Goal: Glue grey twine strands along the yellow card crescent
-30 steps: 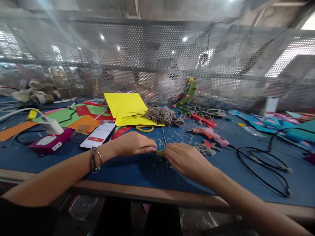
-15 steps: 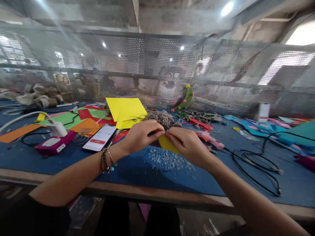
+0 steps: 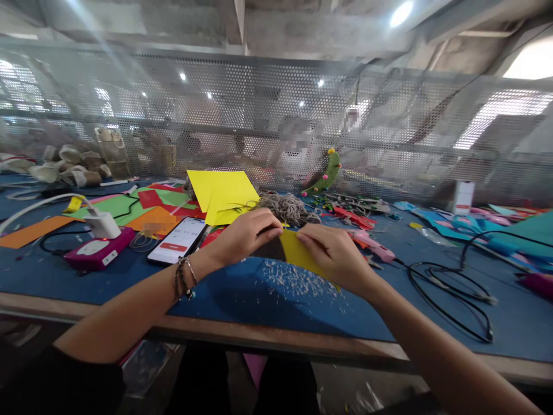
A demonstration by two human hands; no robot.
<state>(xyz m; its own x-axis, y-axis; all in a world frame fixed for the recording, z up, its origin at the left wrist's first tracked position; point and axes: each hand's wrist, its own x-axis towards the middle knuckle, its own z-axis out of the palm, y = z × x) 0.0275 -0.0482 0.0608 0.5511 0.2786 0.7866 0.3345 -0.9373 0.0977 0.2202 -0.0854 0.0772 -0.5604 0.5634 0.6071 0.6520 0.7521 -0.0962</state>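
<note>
My right hand (image 3: 334,253) pinches a yellow sheet piece (image 3: 294,248), which hangs slanting down behind its fingers over the table. Close by on the left, my left hand (image 3: 248,235) has thumb and fingers pressed together at the sheet's upper left corner; what lies in that pinch is too small to tell. A dark brown patch (image 3: 271,249) shows between the hand and the yellow sheet. Beneath both hands, small white scraps (image 3: 298,281) are scattered over the blue table (image 3: 242,305).
Behind my hands lie a heap of grey yarn (image 3: 288,208) and larger yellow sheets (image 3: 224,189). To the left are a phone (image 3: 177,242) and a magenta power block (image 3: 100,249). A pink glue gun (image 3: 375,246) with a looping black cable (image 3: 440,282) is at right.
My hands have moved slightly apart, the left one leftward. More of the yellow sheet piece shows between and below them.
</note>
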